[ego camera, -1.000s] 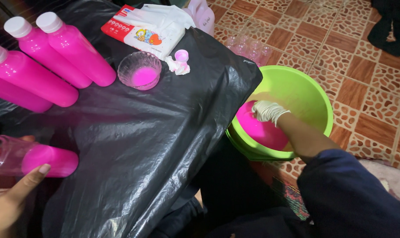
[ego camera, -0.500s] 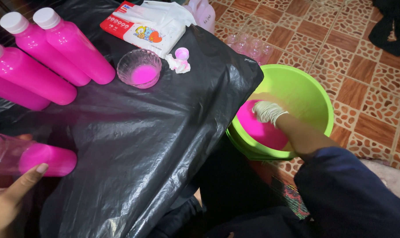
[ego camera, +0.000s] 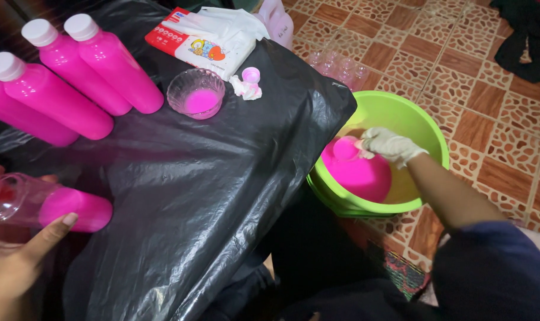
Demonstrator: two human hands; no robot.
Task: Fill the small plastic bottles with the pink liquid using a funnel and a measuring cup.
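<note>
below, gloved right hand in a closed grip on perhaps a pink scoop, left hand wrapped round a half-filled bottle

Black plastic sheet w/ pink bottles, glass bowl, wipes pack.

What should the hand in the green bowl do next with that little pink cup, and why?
Probably lift the small cup out of the green basin and carry it toward the bottle. The gloved right hand holds the cup down at the pink liquid, while the left hand holds a clear, uncapped-looking bottle that is only partly pink, lying tilted on the black plastic sheet.
</note>
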